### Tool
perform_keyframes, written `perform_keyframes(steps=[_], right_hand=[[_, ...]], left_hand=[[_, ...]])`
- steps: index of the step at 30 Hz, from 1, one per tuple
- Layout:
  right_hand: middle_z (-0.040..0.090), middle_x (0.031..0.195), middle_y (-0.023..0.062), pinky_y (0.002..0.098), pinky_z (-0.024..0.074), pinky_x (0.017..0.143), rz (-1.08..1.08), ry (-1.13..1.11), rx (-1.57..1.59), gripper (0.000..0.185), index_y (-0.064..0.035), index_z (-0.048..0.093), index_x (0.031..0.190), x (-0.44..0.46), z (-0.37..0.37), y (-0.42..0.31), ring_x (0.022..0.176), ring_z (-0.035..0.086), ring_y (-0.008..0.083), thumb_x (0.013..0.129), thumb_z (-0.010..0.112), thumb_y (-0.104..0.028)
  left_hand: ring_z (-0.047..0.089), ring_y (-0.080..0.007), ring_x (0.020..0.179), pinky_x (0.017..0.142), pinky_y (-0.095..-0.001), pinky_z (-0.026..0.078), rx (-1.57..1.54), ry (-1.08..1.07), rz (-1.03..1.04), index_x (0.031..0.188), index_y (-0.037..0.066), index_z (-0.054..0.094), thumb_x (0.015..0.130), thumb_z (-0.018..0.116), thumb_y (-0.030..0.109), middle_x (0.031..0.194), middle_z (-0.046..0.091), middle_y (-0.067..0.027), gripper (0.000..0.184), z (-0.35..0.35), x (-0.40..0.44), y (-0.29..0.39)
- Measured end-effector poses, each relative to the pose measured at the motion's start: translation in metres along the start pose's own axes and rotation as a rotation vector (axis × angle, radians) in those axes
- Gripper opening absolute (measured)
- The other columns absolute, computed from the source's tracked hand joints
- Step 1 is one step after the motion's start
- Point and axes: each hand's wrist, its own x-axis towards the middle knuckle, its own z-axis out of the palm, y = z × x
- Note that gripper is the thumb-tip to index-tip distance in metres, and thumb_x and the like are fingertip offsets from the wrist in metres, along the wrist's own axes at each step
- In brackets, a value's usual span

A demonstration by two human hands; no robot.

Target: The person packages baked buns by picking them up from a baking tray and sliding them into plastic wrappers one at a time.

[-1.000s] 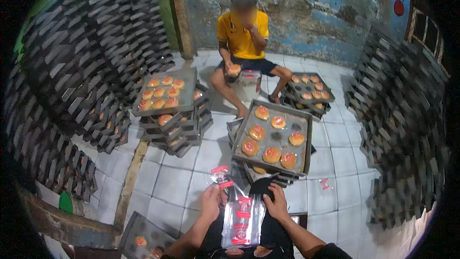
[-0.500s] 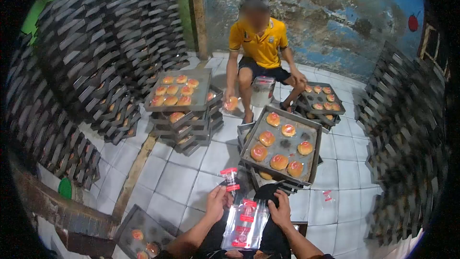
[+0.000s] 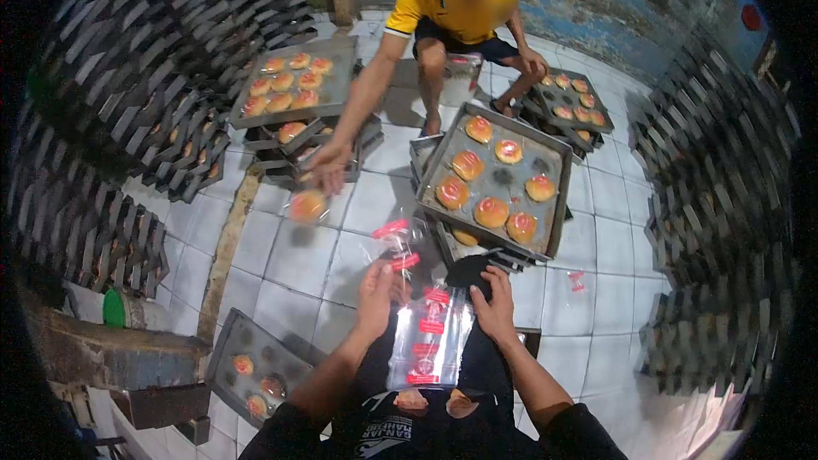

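My left hand (image 3: 375,296) pinches a clear plastic bag (image 3: 397,243) with red print, held up above my left knee. Flat on my lap lies a pile of the same clear printed bags (image 3: 430,341). My right hand (image 3: 494,300) rests at my right knee beside that pile, thumb and fingers apart, with nothing visible in it. Ahead of my knees, a tray (image 3: 558,204) holds several glossy round buns (image 3: 491,212). To its left, a co-worker's outstretched hand (image 3: 331,169) is just above a blurred bun (image 3: 308,206) that appears wrapped; contact is unclear.
A co-worker in a yellow shirt (image 3: 409,8) sits opposite. Trays of buns are stacked at left (image 3: 336,102) and right (image 3: 601,119). Another bun tray (image 3: 230,341) is on the floor at lower left. Tall dark tray stacks (image 3: 707,179) line both sides. A loose bag (image 3: 577,283) lies on the tiles.
My view has tilted down. The co-worker has leaned forward and extended an arm, bringing the bun toward my left side. My left hand still holds the bag; my right remains at the knee.
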Motion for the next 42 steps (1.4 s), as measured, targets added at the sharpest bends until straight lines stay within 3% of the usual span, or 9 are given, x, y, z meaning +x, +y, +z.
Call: perform_keyframes(steps=[6, 18, 20, 22, 27, 30, 32, 34, 42], right_hand=[[0.053, 0.138, 0.0204, 0.0429, 0.0404, 0.110, 0.025, 0.011, 0.007, 0.041, 0.0016, 0.061, 0.121, -0.003, -0.003, -0.006, 0.130, 0.050, 0.0375, 0.090, 0.069, -0.024], [0.058, 0.130, 0.0191, 0.0421, 0.0413, 0.108, 0.027, 0.065, 0.009, 0.042, 0.0001, 0.059, 0.127, 0.003, 0.000, 0.011, 0.124, 0.054, 0.0361, 0.091, 0.066, -0.021], [0.062, 0.123, 0.0197, 0.0417, 0.0453, 0.102, 0.087, 0.092, 0.066, 0.041, -0.0003, 0.058, 0.128, 0.013, 0.003, 0.023, 0.117, 0.059, 0.0348, 0.093, 0.065, -0.021], [0.064, 0.102, 0.0085, 0.0304, 0.0513, 0.083, 0.069, 0.128, 0.075, 0.045, -0.0048, 0.056, 0.137, 0.031, 0.015, 0.068, 0.094, 0.062, 0.0163, 0.095, 0.066, -0.018], [0.066, 0.093, 0.0103, 0.0306, 0.0534, 0.066, 0.227, -0.012, 0.342, 0.072, -0.0123, 0.025, 0.159, 0.096, -0.038, 0.083, 0.077, 0.064, 0.0164, 0.098, 0.063, -0.017], [0.071, 0.106, 0.0169, 0.0358, 0.0557, 0.076, -0.091, 0.073, -0.039, 0.056, -0.0004, 0.044, 0.146, 0.103, -0.039, 0.075, 0.087, 0.070, 0.0250, 0.096, 0.064, -0.019], [0.068, 0.116, 0.0191, 0.0387, 0.0537, 0.089, 0.136, -0.176, -0.015, 0.045, 0.0006, 0.055, 0.136, 0.080, -0.029, 0.058, 0.103, 0.068, 0.0297, 0.097, 0.063, -0.020], [0.061, 0.130, 0.0224, 0.0453, 0.0454, 0.103, -0.138, -0.031, -0.110, 0.043, 0.0008, 0.057, 0.130, 0.040, 0.008, 0.050, 0.121, 0.059, 0.0399, 0.094, 0.065, -0.022], [0.061, 0.125, 0.0223, 0.0450, 0.0427, 0.105, -0.021, 0.062, -0.013, 0.035, -0.0009, 0.058, 0.124, 0.026, 0.008, 0.026, 0.120, 0.055, 0.0417, 0.097, 0.060, -0.023]], left_hand=[[0.069, -0.0197, 0.066, 0.062, -0.0305, 0.058, 0.001, 0.038, 0.055, 0.105, 0.001, 0.060, 0.107, 0.052, 0.025, 0.080, 0.070, -0.0134, 0.025, -0.012, -0.003, -0.015], [0.062, -0.0119, 0.062, 0.060, -0.0259, 0.051, 0.036, 0.015, 0.045, 0.104, 0.004, 0.057, 0.107, 0.052, 0.027, 0.076, 0.067, -0.0069, 0.024, -0.007, -0.001, -0.005], [0.062, -0.0120, 0.062, 0.060, -0.0259, 0.051, -0.007, -0.012, 0.046, 0.104, 0.004, 0.057, 0.107, 0.053, 0.028, 0.076, 0.067, -0.0072, 0.024, -0.010, -0.002, -0.007], [0.062, -0.0125, 0.062, 0.060, -0.0261, 0.051, -0.041, 0.039, 0.031, 0.105, 0.004, 0.058, 0.106, 0.054, 0.029, 0.076, 0.067, -0.0078, 0.025, -0.010, -0.002, -0.011], [0.064, -0.0146, 0.063, 0.059, -0.0270, 0.052, -0.017, 0.066, -0.020, 0.109, 0.002, 0.058, 0.106, 0.055, 0.029, 0.077, 0.068, -0.0104, 0.027, -0.011, -0.005, -0.001], [0.064, -0.0152, 0.062, 0.059, -0.0273, 0.052, -0.046, 0.048, -0.008, 0.110, 0.002, 0.057, 0.105, 0.055, 0.028, 0.077, 0.068, -0.0106, 0.026, -0.010, -0.002, -0.004], [0.064, -0.0152, 0.062, 0.059, -0.0271, 0.052, -0.064, 0.048, 0.001, 0.110, 0.002, 0.057, 0.105, 0.056, 0.027, 0.077, 0.068, -0.0106, 0.026, -0.010, -0.003, -0.007], [0.064, -0.0150, 0.062, 0.058, -0.0270, 0.052, -0.020, 0.044, -0.025, 0.111, 0.002, 0.056, 0.105, 0.055, 0.027, 0.077, 0.067, -0.0107, 0.026, -0.009, -0.003, -0.005], [0.058, -0.0115, 0.060, 0.058, -0.0256, 0.047, 0.048, 0.003, 0.004, 0.107, 0.003, 0.059, 0.106, 0.053, 0.023, 0.074, 0.065, -0.0063, 0.020, -0.001, -0.004, 0.002]])
